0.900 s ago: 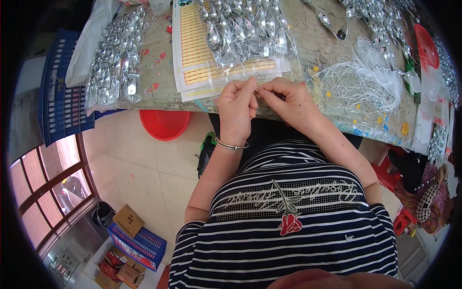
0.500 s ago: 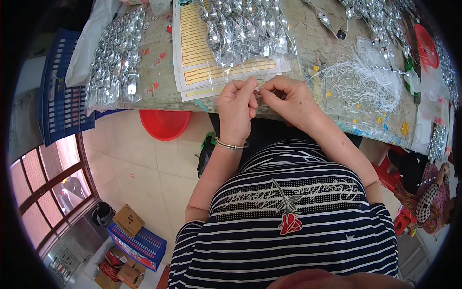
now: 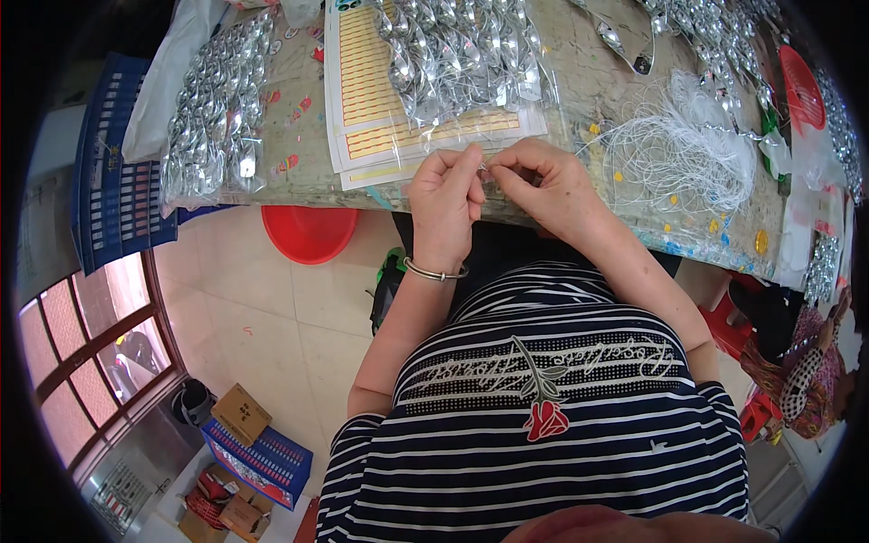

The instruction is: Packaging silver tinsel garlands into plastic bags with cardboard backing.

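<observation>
Spreading across the top of the view, the cluttered worktable with a patterned clear covering carried everything else: a clear bag of shiny silver foil pieces lying over yellow-striped printed sheets, a second pile of the same silver pieces off to the left, and a loose tangle of fine white thread to the right. Below the near table edge a red plastic basin stood on the tiled floor.

At that near edge the left hand, a thin metal bangle on its wrist, and the right hand met knuckle to knuckle. Both were closed to a fine pinch, thumb against forefinger, the other fingers curled in. Between the two pinches sat a tiny silvery piece, too small to make out; whether a thread ran through it could not be told. It lay directly between the fingertips, touching both, so neither hand was nearer, and the thread tangle lay on the right hand's side, near but apart.
</observation>
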Motion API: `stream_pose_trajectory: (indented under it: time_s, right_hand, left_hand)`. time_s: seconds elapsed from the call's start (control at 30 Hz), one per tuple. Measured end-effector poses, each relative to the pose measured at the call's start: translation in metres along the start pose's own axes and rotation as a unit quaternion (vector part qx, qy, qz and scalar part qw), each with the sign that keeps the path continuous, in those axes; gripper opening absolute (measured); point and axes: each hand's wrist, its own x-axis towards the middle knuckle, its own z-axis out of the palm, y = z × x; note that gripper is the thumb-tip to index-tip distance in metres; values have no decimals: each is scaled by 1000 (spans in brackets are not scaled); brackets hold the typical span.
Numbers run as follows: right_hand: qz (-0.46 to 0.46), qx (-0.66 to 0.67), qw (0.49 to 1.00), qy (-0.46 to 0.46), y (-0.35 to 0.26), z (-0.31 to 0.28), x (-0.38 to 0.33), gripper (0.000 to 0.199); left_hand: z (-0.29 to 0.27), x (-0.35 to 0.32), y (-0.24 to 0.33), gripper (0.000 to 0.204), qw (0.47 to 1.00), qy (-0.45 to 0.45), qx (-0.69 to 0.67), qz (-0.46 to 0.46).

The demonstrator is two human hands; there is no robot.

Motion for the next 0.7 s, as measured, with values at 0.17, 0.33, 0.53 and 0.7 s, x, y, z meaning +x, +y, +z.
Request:
stream_pose_trajectory:
  time_s: [0.17, 0.33, 0.53, 0.7]
  right_hand:
    - [28, 11, 1000, -2, 1, 0, -2, 14]
    - [70, 4, 997, -27, -10, -3, -3, 16]
    - [52, 24, 998, -39, -8, -1, -4, 16]
    - [12, -11, 1000, -18, -5, 1, -4, 16]
  left_hand:
    - [2, -1, 2, 18, 1000, 5, 1, -3]
    - [1, -1, 1, 18, 1000, 7, -2, 1]
    - [0, 0, -1, 18, 1000, 3, -4, 3]
    - [1, 0, -1, 18, 1000, 7, 1, 3]
